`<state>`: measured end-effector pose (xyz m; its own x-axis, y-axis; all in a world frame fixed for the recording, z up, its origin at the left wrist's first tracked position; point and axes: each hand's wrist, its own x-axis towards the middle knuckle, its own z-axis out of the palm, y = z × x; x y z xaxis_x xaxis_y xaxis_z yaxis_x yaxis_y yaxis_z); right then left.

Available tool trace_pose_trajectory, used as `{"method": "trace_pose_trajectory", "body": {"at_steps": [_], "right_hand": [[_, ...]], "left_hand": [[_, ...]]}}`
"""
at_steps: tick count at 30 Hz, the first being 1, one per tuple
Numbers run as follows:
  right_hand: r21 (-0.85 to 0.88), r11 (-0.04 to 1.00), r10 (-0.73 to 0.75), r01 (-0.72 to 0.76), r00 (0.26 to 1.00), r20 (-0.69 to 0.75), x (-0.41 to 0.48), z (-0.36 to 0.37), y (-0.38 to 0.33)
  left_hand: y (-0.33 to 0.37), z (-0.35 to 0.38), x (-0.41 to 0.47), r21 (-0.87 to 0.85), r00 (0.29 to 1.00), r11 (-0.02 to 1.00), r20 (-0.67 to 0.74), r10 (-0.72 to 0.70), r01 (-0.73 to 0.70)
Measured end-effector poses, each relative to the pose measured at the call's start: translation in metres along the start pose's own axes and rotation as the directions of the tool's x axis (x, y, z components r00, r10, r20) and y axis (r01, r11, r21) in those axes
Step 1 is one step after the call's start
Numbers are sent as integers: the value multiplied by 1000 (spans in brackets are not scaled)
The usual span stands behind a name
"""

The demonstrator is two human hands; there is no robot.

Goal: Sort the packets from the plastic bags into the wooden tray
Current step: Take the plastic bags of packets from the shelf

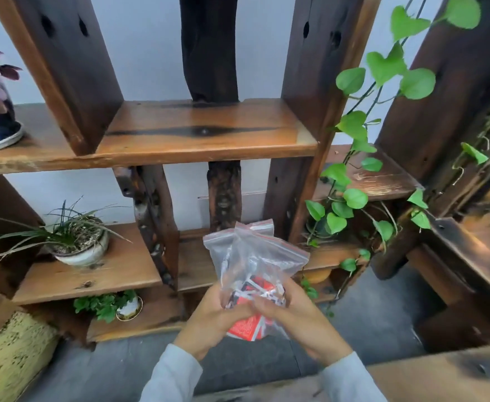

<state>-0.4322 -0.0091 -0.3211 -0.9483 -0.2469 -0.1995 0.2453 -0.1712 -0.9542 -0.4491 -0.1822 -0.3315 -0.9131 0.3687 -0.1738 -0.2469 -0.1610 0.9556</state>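
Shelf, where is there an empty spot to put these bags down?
The upper shelf board between the two dark posts is bare. So is the lower board right of the grassy pot. The right side is crowded with trailing vine leaves. The left hand and right hand grip the plastic bags.

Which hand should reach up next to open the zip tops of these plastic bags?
Probably the right hand. Both it and the left hand grip the plastic bags low down, but the zip tops lean toward the right side, above the right hand, so its reach looks shorter.
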Motion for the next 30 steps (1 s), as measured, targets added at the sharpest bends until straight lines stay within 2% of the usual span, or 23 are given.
{"method": "trace_pose_trajectory", "body": {"at_steps": [4,9,13,18,22,30], "right_hand": [[-26,999,23,-25,998,-57,-28,14,26],[6,1000,29,-28,967,-251,-63,34,62],[99,995,32,16,885,-464,-92,41,86],[192,980,88,44,775,-625,-140,46,113],[274,960,154,60,703,-695,-174,49,129],[272,952,131,140,615,-778,-221,38,140]], "left_hand": [[-31,-5,-20,22,998,999,-43,-47,48],[-57,-8,-39,-4,989,991,49,-137,137],[-71,-3,-43,49,964,980,176,-198,192],[-93,12,-58,166,893,955,344,-291,247],[-103,30,-75,197,835,942,439,-332,271],[-102,74,-91,257,756,925,536,-376,278]]}}
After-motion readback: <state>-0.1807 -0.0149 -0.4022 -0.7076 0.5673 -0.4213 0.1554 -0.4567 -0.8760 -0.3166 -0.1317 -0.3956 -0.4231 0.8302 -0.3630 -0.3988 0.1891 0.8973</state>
